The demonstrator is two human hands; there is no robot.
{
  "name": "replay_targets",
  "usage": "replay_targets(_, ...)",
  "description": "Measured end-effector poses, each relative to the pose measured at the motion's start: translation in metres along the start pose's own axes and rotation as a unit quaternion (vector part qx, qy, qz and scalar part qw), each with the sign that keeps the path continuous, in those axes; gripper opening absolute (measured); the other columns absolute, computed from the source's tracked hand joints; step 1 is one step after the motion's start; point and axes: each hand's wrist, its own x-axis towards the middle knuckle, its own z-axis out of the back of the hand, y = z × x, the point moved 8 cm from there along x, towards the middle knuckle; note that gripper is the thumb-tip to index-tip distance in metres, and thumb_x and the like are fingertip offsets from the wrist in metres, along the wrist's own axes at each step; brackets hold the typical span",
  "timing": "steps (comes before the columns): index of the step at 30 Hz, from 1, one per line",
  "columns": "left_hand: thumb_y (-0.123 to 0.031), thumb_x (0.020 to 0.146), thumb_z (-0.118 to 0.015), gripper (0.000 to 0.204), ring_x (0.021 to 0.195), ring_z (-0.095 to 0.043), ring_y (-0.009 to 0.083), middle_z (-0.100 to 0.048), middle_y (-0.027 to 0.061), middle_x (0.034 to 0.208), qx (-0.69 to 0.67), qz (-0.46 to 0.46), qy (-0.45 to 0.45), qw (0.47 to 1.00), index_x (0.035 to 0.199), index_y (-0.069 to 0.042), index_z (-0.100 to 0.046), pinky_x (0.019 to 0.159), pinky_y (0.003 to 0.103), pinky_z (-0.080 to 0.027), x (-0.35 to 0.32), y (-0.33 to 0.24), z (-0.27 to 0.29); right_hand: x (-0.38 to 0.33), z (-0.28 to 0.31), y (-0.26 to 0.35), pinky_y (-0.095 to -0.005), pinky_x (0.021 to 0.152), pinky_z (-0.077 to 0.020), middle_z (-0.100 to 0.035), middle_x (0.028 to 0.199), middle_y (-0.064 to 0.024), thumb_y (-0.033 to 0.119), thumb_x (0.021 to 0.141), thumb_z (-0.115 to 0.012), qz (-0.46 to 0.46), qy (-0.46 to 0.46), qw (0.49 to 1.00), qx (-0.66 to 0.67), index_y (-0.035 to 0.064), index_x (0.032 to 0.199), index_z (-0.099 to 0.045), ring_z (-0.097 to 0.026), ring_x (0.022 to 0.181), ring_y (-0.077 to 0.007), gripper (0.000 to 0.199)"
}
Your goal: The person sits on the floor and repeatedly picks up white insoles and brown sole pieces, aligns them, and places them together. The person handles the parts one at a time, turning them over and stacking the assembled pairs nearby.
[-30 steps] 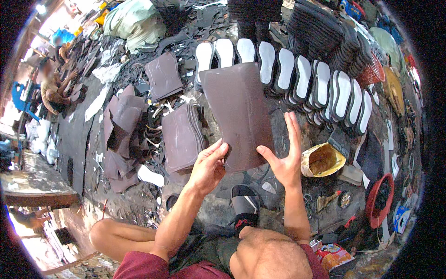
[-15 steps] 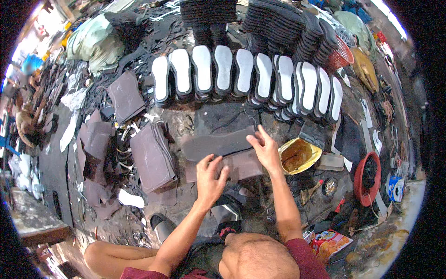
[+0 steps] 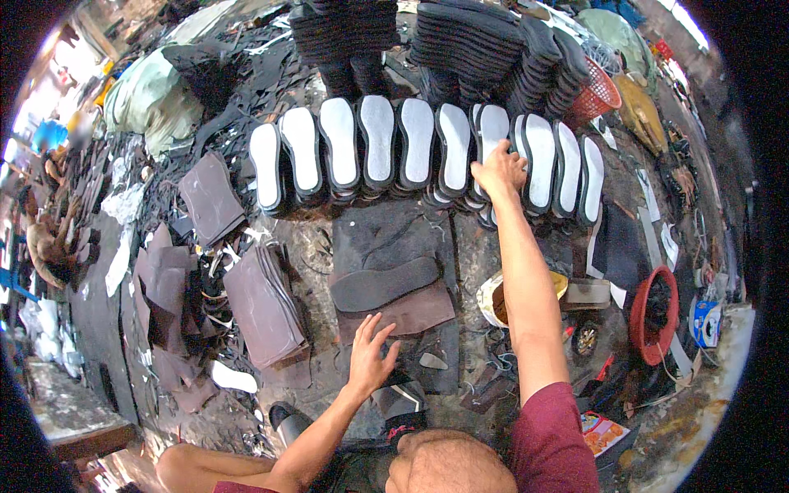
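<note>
My right hand (image 3: 499, 168) reaches far forward and closes on a white-topped shoe sole (image 3: 491, 140) in the row of soles (image 3: 378, 148) laid side by side on the ground. My left hand (image 3: 370, 357) rests with fingers spread on the near edge of a brown leather sheet (image 3: 411, 312). On that sheet lies a dark sole cutout (image 3: 385, 283). Both sit on a dark mat (image 3: 386, 238) in front of me.
Stacks of black soles (image 3: 485, 49) stand behind the row. A pile of brown leather pieces (image 3: 263, 304) lies at left. A yellow glue pot (image 3: 493, 297), a red bowl (image 3: 653, 316) and a red basket (image 3: 596, 99) are at right. Scraps cover the ground.
A second ago both hands held the leather sheet upright. It was laid flat under the dark cutout; now my right hand has stretched out to the sole row.
</note>
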Motion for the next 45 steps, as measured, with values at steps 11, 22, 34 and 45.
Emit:
replay_targets(11,-0.024,0.091,-0.073,0.069,0.122,-0.057,0.0252,-0.049,0.0192,0.142,-0.596,0.116,-0.185,0.772,0.146,0.002,-0.04,0.103,0.04,-0.049,0.085,-0.017,0.102,-0.233,0.08,0.094,-0.0427,0.094,-0.0449,-0.052,0.121,-0.02,0.01,0.063,-0.078,0.385,-0.036,0.78,0.492,-0.0003,0.13,-0.046,-0.052,0.11,-0.0329,0.075)
replay_targets(22,-0.015,0.085,-0.076,0.031,0.078,-0.067,0.0108,-0.07,0.0042,0.096,-0.458,0.193,-0.237,0.835,0.111,-0.003,-0.063,0.065,0.027,-0.052,0.063,-0.023,0.172,-0.336,0.056,0.051,-0.0419,0.097,-0.0481,-0.038,0.141,-0.0161,0.003,0.066,-0.083,0.243,0.19,0.646,0.698,0.0081,0.152,-0.021,-0.051,0.123,-0.0292,0.106)
replay_targets(34,-0.019,0.084,-0.064,0.048,0.075,-0.068,0.0186,-0.069,0.008,0.098,-0.732,0.281,0.157,0.601,0.127,0.0,-0.056,0.063,0.03,-0.055,0.058,-0.062,0.089,-0.234,0.052,0.066,-0.0428,0.11,-0.0423,-0.048,0.146,-0.0178,0.003,0.081,-0.062,0.205,0.28,0.466,0.814,0.0063,0.151,-0.033,-0.047,0.134,-0.0288,0.075)
replay_targets(45,-0.021,0.091,-0.073,0.045,0.096,-0.067,0.0156,-0.067,0.0022,0.119,-0.626,0.237,-0.062,0.74,0.132,-0.012,-0.058,0.073,0.034,-0.059,0.042,0.049,0.111,-0.202,0.011,-0.018,-0.0179,0.073,-0.0486,-0.07,0.108,-0.0037,0.007,0.088,-0.072,-0.013,0.168,0.651,0.74,0.0002,0.124,-0.065,-0.063,0.082,-0.0068,0.038)
